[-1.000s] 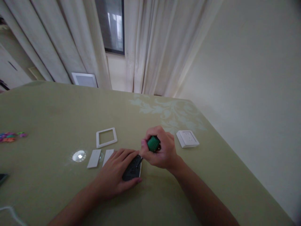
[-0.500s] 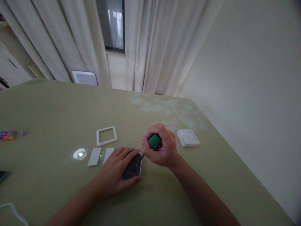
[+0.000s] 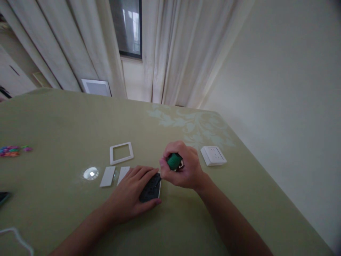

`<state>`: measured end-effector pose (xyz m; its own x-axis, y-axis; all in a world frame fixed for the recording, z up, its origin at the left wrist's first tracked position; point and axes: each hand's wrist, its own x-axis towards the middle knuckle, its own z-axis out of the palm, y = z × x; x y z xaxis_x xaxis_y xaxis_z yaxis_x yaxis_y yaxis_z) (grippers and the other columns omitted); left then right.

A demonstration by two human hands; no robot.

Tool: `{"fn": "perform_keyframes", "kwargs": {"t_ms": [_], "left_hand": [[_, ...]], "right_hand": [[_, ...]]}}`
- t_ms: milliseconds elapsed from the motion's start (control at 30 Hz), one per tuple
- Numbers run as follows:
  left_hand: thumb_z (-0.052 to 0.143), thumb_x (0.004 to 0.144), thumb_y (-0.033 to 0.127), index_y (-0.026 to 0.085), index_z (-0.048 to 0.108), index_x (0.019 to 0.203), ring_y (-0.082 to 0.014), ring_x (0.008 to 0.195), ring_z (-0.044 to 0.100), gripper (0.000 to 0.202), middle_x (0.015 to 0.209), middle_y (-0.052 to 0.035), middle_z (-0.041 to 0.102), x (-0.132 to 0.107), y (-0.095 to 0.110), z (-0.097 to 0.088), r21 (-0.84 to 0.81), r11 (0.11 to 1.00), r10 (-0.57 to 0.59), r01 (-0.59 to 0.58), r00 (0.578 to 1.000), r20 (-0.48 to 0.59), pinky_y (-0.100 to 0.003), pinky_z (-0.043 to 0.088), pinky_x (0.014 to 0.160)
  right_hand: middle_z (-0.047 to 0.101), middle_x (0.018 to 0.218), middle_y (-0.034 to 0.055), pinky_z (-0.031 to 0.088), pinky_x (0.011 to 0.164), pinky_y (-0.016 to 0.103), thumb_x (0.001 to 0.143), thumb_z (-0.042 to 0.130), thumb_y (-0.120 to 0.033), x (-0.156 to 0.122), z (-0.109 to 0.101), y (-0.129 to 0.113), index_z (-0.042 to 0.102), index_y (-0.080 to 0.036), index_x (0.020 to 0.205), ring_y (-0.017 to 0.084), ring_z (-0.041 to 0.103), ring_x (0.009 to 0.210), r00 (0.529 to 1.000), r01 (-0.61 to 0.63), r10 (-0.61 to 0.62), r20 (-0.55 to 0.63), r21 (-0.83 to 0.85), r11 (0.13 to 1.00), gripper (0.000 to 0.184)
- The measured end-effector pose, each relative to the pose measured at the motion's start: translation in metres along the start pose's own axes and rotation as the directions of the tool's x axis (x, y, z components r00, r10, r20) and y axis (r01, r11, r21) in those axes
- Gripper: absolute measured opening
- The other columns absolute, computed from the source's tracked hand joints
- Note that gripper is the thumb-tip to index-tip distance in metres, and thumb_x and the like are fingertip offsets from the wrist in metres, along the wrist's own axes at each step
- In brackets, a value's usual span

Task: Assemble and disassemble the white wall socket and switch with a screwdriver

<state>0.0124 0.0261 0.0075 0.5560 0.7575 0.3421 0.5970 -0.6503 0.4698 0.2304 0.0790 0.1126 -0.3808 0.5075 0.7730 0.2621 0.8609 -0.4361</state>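
My left hand [image 3: 133, 190] is closed around a dark-backed switch panel [image 3: 149, 191] with a thin white edge, pinning it to the table between thumb and fingers. Wrapped round the green handle of a screwdriver [image 3: 174, 161] is my right hand [image 3: 188, 167]. The screwdriver's dark shaft slants down to the left, and its tip meets the panel's back. Part of the panel lies under my left fingers. Beside that hand are two white rectangular plates, one [image 3: 108, 176] in full view and the other [image 3: 122, 173] partly covered. A white rectangular frame [image 3: 122, 161] lies behind them.
On the right sits a white wall socket [image 3: 213, 155] in a box. Small colourful pieces [image 3: 12, 151] lie at far left, above a dark phone-like object [image 3: 4, 197] and a white cable [image 3: 18, 236]. A shiny spot [image 3: 91, 173] shows on the green tabletop [image 3: 66, 135]. A wall borders the right side.
My right hand has turned slightly around the screwdriver handle and shifted a little left. The tip stays at the panel. My left hand holds its place on the panel.
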Motion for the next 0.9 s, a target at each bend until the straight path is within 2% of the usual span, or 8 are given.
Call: {"fn": "perform_keyframes", "kwargs": {"t_ms": [133, 267, 367, 433, 567, 667, 800, 900], "left_hand": [[0.078, 0.096, 0.051, 0.025, 0.054, 0.149, -0.0369, 0.119, 0.064, 0.063, 0.133, -0.0128, 0.071, 0.001, 0.001, -0.002, -0.006, 1.000, 0.024, -0.024, 1.000, -0.021, -0.052, 0.053, 0.102], [0.077, 0.097, 0.054, 0.024, 0.055, 0.143, -0.0380, 0.116, 0.065, 0.059, 0.130, -0.0139, 0.071, 0.001, 0.002, -0.003, 0.008, 1.000, 0.030, -0.030, 0.999, -0.018, -0.054, 0.055, 0.098], [0.077, 0.096, 0.055, 0.023, 0.054, 0.146, -0.0399, 0.118, 0.065, 0.063, 0.135, -0.0157, 0.070, 0.001, 0.002, -0.003, 0.043, 0.998, 0.043, -0.042, 0.999, -0.025, -0.057, 0.055, 0.099], [0.077, 0.096, 0.054, 0.023, 0.053, 0.147, -0.0398, 0.118, 0.065, 0.064, 0.136, -0.0159, 0.070, 0.002, 0.002, -0.003, 0.043, 0.998, 0.046, -0.045, 0.998, -0.033, -0.057, 0.055, 0.100], [0.077, 0.097, 0.051, 0.024, 0.057, 0.142, -0.0386, 0.120, 0.065, 0.056, 0.128, -0.0128, 0.072, 0.003, 0.003, -0.004, -0.010, 0.999, 0.035, -0.036, 0.998, -0.048, -0.055, 0.056, 0.101], [0.078, 0.096, 0.049, 0.025, 0.057, 0.144, -0.0383, 0.122, 0.065, 0.058, 0.131, -0.0127, 0.072, 0.003, 0.002, -0.003, -0.012, 1.000, 0.022, -0.022, 0.999, -0.044, -0.054, 0.056, 0.102], [0.081, 0.092, 0.057, 0.024, 0.062, 0.139, -0.0389, 0.113, 0.067, 0.061, 0.128, -0.0141, 0.072, 0.002, 0.001, -0.002, 0.018, 1.000, 0.011, -0.011, 0.999, -0.044, -0.056, 0.057, 0.097], [0.081, 0.090, 0.061, 0.024, 0.065, 0.136, -0.0399, 0.113, 0.067, 0.061, 0.125, -0.0137, 0.073, 0.002, 0.001, -0.002, 0.009, 1.000, 0.014, -0.014, 1.000, -0.026, -0.057, 0.057, 0.097]], "right_hand": [[0.065, 0.092, 0.0000, 0.051, 0.071, 0.025, 0.084, 0.066, -0.016, 0.008, -0.013, -0.010, 0.059, -0.024, 0.107, 0.014, 0.060, 0.077, 0.976, -0.011, -0.010, 0.219, 0.093, 0.996, 0.025], [0.064, 0.082, -0.0020, 0.042, 0.064, 0.025, 0.096, 0.072, -0.032, 0.012, -0.022, -0.024, 0.061, -0.022, 0.100, 0.012, 0.057, 0.068, 0.952, -0.064, 0.103, 0.289, -0.143, 0.988, 0.015], [0.058, 0.072, -0.0045, 0.035, 0.060, 0.026, 0.106, 0.064, -0.047, 0.014, -0.026, -0.032, 0.059, -0.022, 0.090, 0.011, 0.051, 0.060, 0.934, -0.138, 0.216, 0.285, -0.267, 0.954, 0.030], [0.064, 0.080, -0.0028, 0.040, 0.065, 0.026, 0.111, 0.059, -0.044, 0.016, -0.031, -0.035, 0.061, -0.021, 0.101, 0.012, 0.056, 0.066, 0.898, -0.157, 0.227, 0.377, -0.209, 0.965, 0.025], [0.073, 0.106, 0.0052, 0.049, 0.084, 0.028, 0.113, 0.054, -0.035, 0.020, -0.039, -0.038, 0.058, -0.022, 0.123, 0.017, 0.066, 0.092, 0.832, -0.110, 0.120, 0.542, -0.051, 0.993, 0.017], [0.073, 0.104, 0.0053, 0.049, 0.083, 0.030, 0.111, 0.054, -0.032, 0.019, -0.038, -0.039, 0.059, -0.022, 0.119, 0.018, 0.065, 0.090, 0.844, -0.105, 0.152, 0.514, -0.121, 0.987, 0.014], [0.069, 0.086, 0.0021, 0.042, 0.070, 0.029, 0.113, 0.053, -0.045, 0.016, -0.031, -0.042, 0.062, -0.021, 0.103, 0.017, 0.060, 0.075, 0.896, -0.089, 0.195, 0.399, -0.268, 0.959, 0.027], [0.070, 0.092, 0.0036, 0.045, 0.076, 0.029, 0.115, 0.050, -0.039, 0.017, -0.031, -0.045, 0.063, -0.021, 0.107, 0.018, 0.063, 0.083, 0.870, 0.010, 0.098, 0.484, -0.216, 0.976, 0.023]]}}
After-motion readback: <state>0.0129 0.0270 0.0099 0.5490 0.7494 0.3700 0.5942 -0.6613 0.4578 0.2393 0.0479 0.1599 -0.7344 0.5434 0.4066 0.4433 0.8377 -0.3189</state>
